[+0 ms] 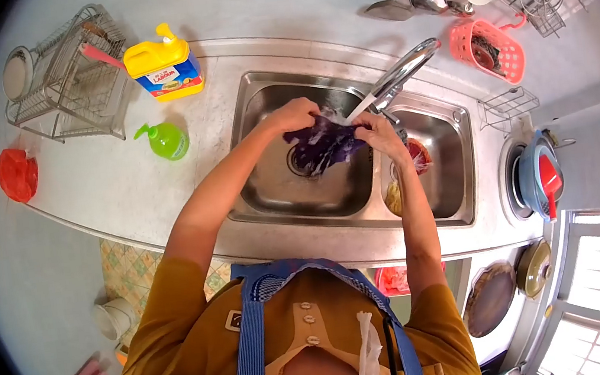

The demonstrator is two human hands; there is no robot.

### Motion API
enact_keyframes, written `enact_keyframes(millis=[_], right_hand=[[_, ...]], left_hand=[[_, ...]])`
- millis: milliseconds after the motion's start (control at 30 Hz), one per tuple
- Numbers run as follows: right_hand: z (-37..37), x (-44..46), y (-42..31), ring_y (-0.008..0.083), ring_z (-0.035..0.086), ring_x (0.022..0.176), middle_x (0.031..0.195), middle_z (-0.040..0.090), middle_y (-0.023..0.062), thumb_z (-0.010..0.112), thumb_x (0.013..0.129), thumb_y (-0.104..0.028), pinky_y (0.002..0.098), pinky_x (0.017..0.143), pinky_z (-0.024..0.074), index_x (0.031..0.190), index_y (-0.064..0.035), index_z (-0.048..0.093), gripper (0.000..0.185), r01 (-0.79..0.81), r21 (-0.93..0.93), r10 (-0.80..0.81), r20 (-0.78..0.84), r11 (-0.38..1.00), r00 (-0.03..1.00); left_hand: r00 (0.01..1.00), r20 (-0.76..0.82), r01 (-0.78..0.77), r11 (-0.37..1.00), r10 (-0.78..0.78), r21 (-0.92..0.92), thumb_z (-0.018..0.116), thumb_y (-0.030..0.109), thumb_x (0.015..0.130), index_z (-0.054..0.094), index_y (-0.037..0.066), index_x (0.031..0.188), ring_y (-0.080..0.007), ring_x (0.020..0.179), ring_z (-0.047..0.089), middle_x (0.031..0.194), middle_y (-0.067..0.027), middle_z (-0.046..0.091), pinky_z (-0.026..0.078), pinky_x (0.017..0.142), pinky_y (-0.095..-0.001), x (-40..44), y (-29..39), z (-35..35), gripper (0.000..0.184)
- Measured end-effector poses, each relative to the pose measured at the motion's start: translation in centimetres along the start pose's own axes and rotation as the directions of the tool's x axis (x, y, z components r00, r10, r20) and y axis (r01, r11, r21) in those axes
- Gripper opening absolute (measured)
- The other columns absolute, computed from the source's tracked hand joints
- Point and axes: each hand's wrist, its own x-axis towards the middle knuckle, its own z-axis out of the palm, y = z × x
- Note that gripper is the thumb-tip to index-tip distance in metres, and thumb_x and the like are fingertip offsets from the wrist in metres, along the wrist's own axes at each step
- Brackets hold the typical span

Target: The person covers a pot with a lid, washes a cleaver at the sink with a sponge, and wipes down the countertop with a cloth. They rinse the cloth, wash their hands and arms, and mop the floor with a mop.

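A dark purple cloth [325,145] hangs stretched between my two hands over the left sink basin [317,204]. My left hand [294,115] grips its upper left corner, with the fingers closed. At the cloth's upper right edge, my right hand [381,135] pinches it near the divider between the basins. Water runs from the chrome faucet [405,69] onto the top of the cloth, between my hands. The cloth's lower part covers some of the drain.
Left of the sink stand a green pump bottle [168,141], a yellow jug [165,67] and a wire dish rack [70,84]. The right basin [445,147] holds a red item and something yellow. A pink basket [487,50] hangs behind it; blue basins [532,177] sit far right.
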Motion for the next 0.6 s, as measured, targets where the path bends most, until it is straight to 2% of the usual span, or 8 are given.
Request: enact_keyframes(millis=[33, 100, 167, 333, 400, 467, 533, 600], right_hand=[[-0.1, -0.1, 0.6, 0.0099, 0.049, 0.071, 0.078, 0.058, 0.0029, 0.054, 0.072, -0.009, 0.0262, 0.065, 0.0410, 0.091, -0.0004, 0.057, 0.021, 0.001, -0.004, -0.001, 0.001, 1.000, 1.000], [0.0, -0.4, 1.1, 0.0095, 0.046, 0.068, 0.073, 0.052, -0.0019, 0.052, 0.072, -0.009, 0.0231, 0.065, 0.0389, 0.084, -0.0028, 0.053, 0.013, -0.042, 0.329, 0.003, 0.118, 0.943, 0.993], [-0.2, -0.9, 1.2, 0.0079, 0.043, 0.071, 0.074, 0.047, -0.0044, 0.049, 0.072, -0.006, 0.0196, 0.070, 0.0353, 0.083, -0.0052, 0.050, 0.011, -0.059, 0.305, 0.018, 0.136, 0.951, 0.991], [0.2, -1.0, 0.5, 0.0083, 0.044, 0.080, 0.081, 0.049, -0.0030, 0.043, 0.074, -0.003, 0.0197, 0.079, 0.0324, 0.087, -0.0037, 0.051, 0.014, 0.040, 0.545, -0.049, 0.003, 0.837, 0.999], [0.6, -0.6, 0.5, 0.0101, 0.046, 0.080, 0.082, 0.051, -0.0024, 0.046, 0.074, -0.003, 0.0217, 0.078, 0.0347, 0.088, -0.0030, 0.052, 0.015, 0.099, 0.536, -0.057, -0.093, 0.839, 0.994], [1.3, -0.6, -0.7, 0.0118, 0.048, 0.080, 0.083, 0.052, -0.0018, 0.049, 0.073, -0.004, 0.0237, 0.078, 0.0370, 0.090, -0.0024, 0.053, 0.017, 0.157, 0.523, -0.066, -0.189, 0.838, 0.980], [1.7, -1.5, -4.0, 0.0186, 0.052, 0.077, 0.083, 0.055, 0.0041, 0.056, 0.071, -0.004, 0.0284, 0.073, 0.0412, 0.092, -0.0014, 0.054, 0.021, 0.060, 0.138, -0.029, -0.215, 0.989, 0.976], [1.8, -0.5, 0.4, 0.0219, 0.053, 0.075, 0.082, 0.055, 0.0077, 0.058, 0.069, -0.003, 0.0303, 0.071, 0.0422, 0.093, -0.0014, 0.054, 0.024, 0.129, -0.009, -0.128, -0.193, 0.992, 0.973]], left_hand=[[1.000, -0.003, -0.001, 1.000, 0.001, -0.002, 0.055, 0.010, 0.069, 0.060, -0.002, 0.095, -0.0275, 0.079, 0.059, 0.086, -0.0191, 0.062, 0.045, 0.073, -0.0335, -0.4, -0.2, -0.4, 0.029], [0.992, -0.091, -0.090, 0.996, 0.089, 0.003, 0.051, 0.009, 0.071, 0.060, -0.001, 0.095, -0.0281, 0.078, 0.059, 0.083, -0.0189, 0.062, 0.045, 0.071, -0.0338, -1.3, -0.2, -1.2, 0.028], [0.992, -0.084, -0.096, 0.995, 0.095, -0.005, 0.050, 0.008, 0.073, 0.059, 0.000, 0.096, -0.0246, 0.075, 0.059, 0.081, -0.0163, 0.062, 0.045, 0.070, -0.0329, -1.8, 0.1, -1.7, 0.027], [0.981, -0.159, -0.136, 0.973, 0.106, -0.188, 0.050, 0.011, 0.078, 0.057, 0.001, 0.099, -0.0147, 0.072, 0.056, 0.080, -0.0073, 0.061, 0.044, 0.068, -0.0282, -1.7, 0.6, -2.3, 0.024], [0.987, -0.140, -0.111, 0.955, 0.074, -0.276, 0.050, 0.012, 0.080, 0.057, 0.000, 0.098, -0.0137, 0.073, 0.055, 0.080, -0.0057, 0.060, 0.044, 0.068, -0.0274, -1.5, 1.5, -2.3, 0.023], [0.919, -0.255, -0.361, 0.903, 0.302, -0.231, 0.049, 0.015, 0.082, 0.055, 0.000, 0.094, -0.0103, 0.074, 0.051, 0.076, -0.0019, 0.056, 0.041, 0.069, -0.0250, -1.0, 2.3, -2.1, 0.021], [0.931, -0.253, -0.330, 0.901, 0.262, -0.281, 0.049, 0.016, 0.082, 0.055, 0.000, 0.092, -0.0093, 0.074, 0.049, 0.075, -0.0008, 0.054, 0.040, 0.069, -0.0247, -1.3, 4.3, -2.6, 0.020], [0.942, -0.236, -0.309, 0.891, 0.239, -0.332, 0.049, 0.018, 0.081, 0.054, 0.000, 0.089, -0.0079, 0.073, 0.045, 0.072, 0.0003, 0.049, 0.038, 0.068, -0.0237, -1.8, 5.6, -3.4, 0.021]])
